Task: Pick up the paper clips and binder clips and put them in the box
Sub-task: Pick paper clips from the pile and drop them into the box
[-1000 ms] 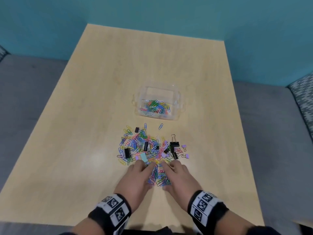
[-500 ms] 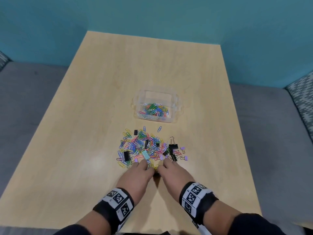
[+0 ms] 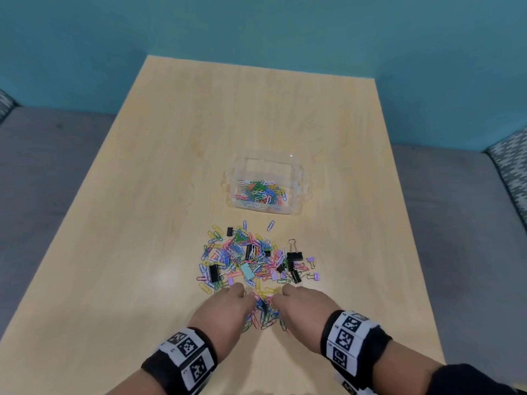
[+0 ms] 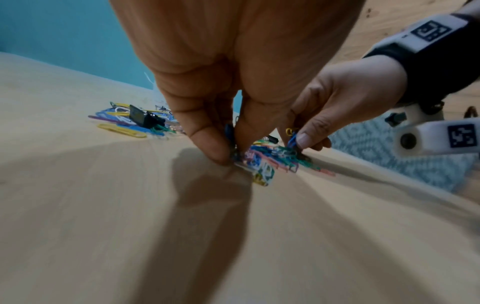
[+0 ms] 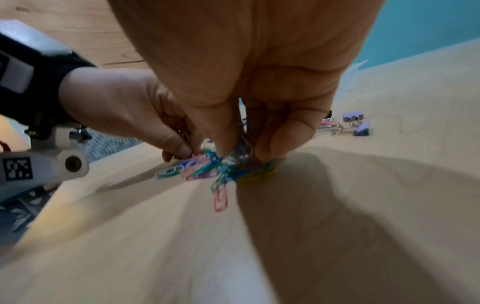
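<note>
Here we look down on a light wooden table [image 3: 171,195]. Near its middle stands a small clear plastic box [image 3: 302,186], open at the top, with coloured paper clips already lying in it. Between the box and us spreads a loose heap of paper clips [image 3: 242,252] in many colours, mixed with black binder clips [image 3: 295,255], a few small purple ones and a pale teal one.

At the near edge of the heap our left hand [image 3: 225,312] and right hand [image 3: 303,306] sit side by side, fingers curled downward. The wrist views show each hand pinching a small bunch of clips [image 4: 267,162] between thumb and fingertips, the bunch touching the tabletop.

We judge the paper clips to be very light, thin and slippery, so they tend to snag together and dangle; one pink clip [image 5: 220,198] hangs loose below the right hand's bunch and could drop on the way. Gathering from both sides and squeezing the tangle gives the surest hold. The binder clips look stiffer and heavier, and we would take each by its body or wire handles.
</note>
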The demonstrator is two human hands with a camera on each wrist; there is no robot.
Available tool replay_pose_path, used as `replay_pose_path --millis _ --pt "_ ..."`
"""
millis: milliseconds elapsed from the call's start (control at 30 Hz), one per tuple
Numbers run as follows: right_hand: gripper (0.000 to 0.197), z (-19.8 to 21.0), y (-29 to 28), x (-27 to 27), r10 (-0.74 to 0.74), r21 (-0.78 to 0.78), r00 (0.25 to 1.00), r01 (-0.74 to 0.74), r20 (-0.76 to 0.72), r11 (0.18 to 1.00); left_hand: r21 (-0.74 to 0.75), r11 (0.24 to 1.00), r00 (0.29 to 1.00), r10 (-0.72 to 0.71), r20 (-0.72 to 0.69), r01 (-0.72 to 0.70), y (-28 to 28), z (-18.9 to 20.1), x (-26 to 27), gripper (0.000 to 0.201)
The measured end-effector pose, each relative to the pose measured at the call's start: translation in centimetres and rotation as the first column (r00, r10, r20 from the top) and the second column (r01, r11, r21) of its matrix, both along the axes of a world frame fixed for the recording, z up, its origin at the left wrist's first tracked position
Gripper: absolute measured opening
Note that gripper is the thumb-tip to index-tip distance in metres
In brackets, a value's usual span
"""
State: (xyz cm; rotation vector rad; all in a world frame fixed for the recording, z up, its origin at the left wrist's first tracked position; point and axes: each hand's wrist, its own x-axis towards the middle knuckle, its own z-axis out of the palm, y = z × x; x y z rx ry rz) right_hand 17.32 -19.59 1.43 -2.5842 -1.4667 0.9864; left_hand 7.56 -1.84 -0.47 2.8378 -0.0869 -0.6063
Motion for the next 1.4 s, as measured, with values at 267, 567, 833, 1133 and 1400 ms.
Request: replay_pose_path --millis 267,567,833,1133,1400 --pt "0.016 2.7 2.2 6.8 -0.494 -0.116 0.691 0.518 -0.528 0.847 -0.619 0.424 0.741 0.501 -0.447 -0.661 3.9 4.2 5.8 0.013" --pt "0.010 4.6 9.2 17.5 -0.689 0.118 0.491 0.849 -0.532 0.515 -0.747 0.255 0.619 0.742 -0.256 -0.614 7.6 6.1 18.6 0.018" --pt "0.030 4.5 5.1 13.9 -0.617 0.265 0.755 0.655 -0.221 0.707 -0.587 0.593 0.725 0.689 0.014 -0.552 8.2 5.9 13.9 0.017" --pt "0.061 -1.3 -5.0 -1.7 -0.444 0.046 0.877 0.459 -0.186 0.887 -0.325 0.842 0.903 0.402 -0.151 -0.429 1.7 -0.3 -4.2 0.053" --pt "0.061 -3.5 -0.2 -3.2 -0.373 0.201 0.927 0.371 -0.026 0.907 -0.277 0.913 0.939 0.334 0.083 -0.300 -1.9 -2.2 -0.9 0.063"
